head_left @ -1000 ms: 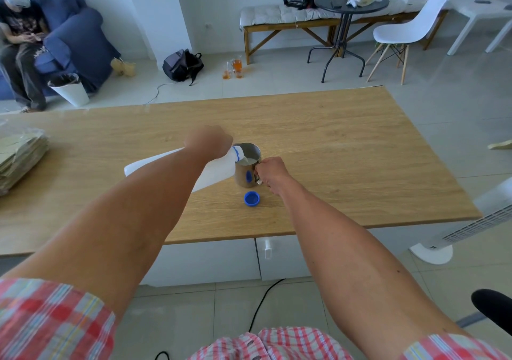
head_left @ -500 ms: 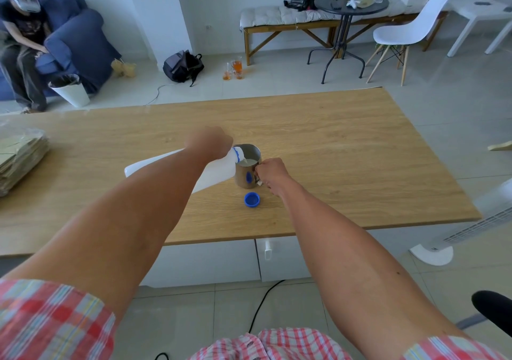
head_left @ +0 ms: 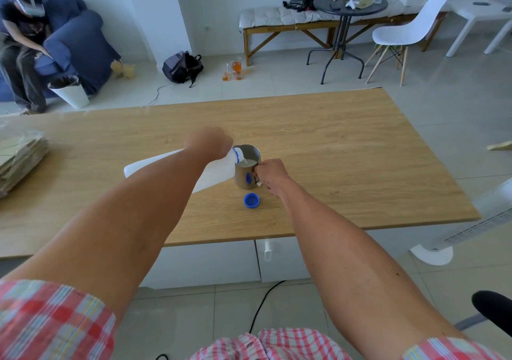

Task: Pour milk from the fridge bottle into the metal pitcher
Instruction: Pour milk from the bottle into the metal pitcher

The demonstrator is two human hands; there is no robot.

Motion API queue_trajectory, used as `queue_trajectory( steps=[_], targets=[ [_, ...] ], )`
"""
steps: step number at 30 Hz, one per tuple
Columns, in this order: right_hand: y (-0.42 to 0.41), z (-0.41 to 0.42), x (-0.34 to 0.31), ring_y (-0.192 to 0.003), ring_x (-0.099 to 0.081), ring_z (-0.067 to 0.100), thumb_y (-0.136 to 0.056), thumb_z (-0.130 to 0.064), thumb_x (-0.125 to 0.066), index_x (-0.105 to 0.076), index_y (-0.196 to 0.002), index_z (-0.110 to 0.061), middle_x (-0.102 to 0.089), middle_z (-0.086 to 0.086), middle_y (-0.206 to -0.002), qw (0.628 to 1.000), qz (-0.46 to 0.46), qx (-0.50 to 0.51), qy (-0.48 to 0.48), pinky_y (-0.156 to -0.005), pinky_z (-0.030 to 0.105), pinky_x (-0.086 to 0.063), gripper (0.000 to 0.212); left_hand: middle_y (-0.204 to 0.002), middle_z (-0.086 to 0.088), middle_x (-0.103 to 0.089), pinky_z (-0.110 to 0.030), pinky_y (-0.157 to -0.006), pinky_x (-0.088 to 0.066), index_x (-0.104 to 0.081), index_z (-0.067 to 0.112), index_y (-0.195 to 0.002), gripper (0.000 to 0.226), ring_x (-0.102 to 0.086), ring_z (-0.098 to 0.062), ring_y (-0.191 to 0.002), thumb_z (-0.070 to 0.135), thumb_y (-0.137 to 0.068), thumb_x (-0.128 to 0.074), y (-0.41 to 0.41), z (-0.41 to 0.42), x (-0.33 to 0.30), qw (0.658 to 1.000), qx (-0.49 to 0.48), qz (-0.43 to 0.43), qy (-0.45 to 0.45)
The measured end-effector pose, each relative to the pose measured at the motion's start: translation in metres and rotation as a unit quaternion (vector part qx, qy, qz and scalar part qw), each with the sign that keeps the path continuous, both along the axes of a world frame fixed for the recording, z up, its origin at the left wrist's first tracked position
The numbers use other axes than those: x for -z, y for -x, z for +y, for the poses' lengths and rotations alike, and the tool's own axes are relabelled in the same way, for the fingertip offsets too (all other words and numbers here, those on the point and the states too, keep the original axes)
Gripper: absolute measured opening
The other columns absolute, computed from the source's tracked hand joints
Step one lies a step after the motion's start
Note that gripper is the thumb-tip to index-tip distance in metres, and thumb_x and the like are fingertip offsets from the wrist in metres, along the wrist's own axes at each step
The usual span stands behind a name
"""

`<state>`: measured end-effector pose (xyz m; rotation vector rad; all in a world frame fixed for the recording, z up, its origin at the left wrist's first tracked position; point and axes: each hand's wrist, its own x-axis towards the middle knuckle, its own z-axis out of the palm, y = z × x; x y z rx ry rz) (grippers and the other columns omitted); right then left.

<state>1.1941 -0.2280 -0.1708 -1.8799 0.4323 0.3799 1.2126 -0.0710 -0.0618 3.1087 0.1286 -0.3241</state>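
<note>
Left hand (head_left: 209, 143) grips bottle (head_left: 213, 171), tipped with long axis running left-to-right, mouth over pitcher (head_left: 247, 175) rim on table (head_left: 332, 149), milk flowing; right hand (head_left: 270, 172) apparently pinches pitcher handle, mostly hidden.

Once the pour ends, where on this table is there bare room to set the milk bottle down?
The table is bare right of and beyond the pitcher, and between the bottle and the paper stack. It is crowded at the pitcher: right hand on its handle, left hand gripping the bottle, cap just in front.
</note>
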Motion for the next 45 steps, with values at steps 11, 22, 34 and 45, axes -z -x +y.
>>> queue_trajectory(
  steps=[11, 22, 34, 45],
  targets=[
    [-0.0010, -0.0012, 0.0001, -0.071, -0.049, 0.024, -0.093, 0.000, -0.050, -0.068, -0.092, -0.006, -0.061, 0.012, -0.083, 1.000, 0.004, 0.000, -0.002, -0.055, 0.030, -0.036, 0.019, -0.090, -0.009, -0.055, -0.039, -0.076, -0.043, -0.057, 0.012, -0.098, 0.027, -0.057, -0.032, -0.087, 0.032, -0.098, -0.037, 0.0003, -0.0009, -0.0020, 1.000, 0.000, 0.002, -0.001],
    [-0.0027, -0.0004, 0.0014, -0.079, -0.054, 0.025, -0.095, -0.001, -0.050, -0.070, -0.114, 0.006, -0.066, 0.013, -0.090, 1.000, 0.016, 0.001, 0.005, -0.064, 0.033, -0.040, 0.028, -0.099, -0.011, -0.058, -0.040, -0.078, -0.043, -0.057, 0.012, -0.099, 0.026, -0.057, -0.033, -0.089, 0.029, -0.097, -0.037, 0.0011, -0.0019, -0.0036, 1.000, -0.006, 0.007, -0.006],
    [-0.0001, -0.0005, -0.0022, -0.066, -0.050, 0.021, -0.094, -0.001, -0.051, -0.072, -0.109, 0.004, -0.063, 0.011, -0.082, 1.000, 0.021, 0.002, 0.007, -0.054, 0.030, -0.037, 0.026, -0.085, -0.008, -0.052, -0.040, -0.074, -0.042, -0.057, 0.012, -0.098, 0.028, -0.057, -0.030, -0.084, 0.031, -0.098, -0.037, 0.0001, -0.0017, -0.0024, 1.000, -0.002, 0.002, -0.010],
    [0.0025, -0.0015, -0.0052, -0.064, -0.046, 0.020, -0.093, -0.002, -0.050, -0.067, -0.092, -0.007, -0.060, 0.010, -0.081, 1.000, 0.015, -0.003, 0.005, -0.053, 0.029, -0.034, 0.019, -0.083, -0.007, -0.052, -0.040, -0.073, -0.042, -0.055, 0.013, -0.092, 0.025, -0.056, -0.029, -0.081, 0.030, -0.098, -0.038, -0.0009, -0.0016, -0.0013, 1.000, -0.002, 0.004, -0.006]
  ],
)
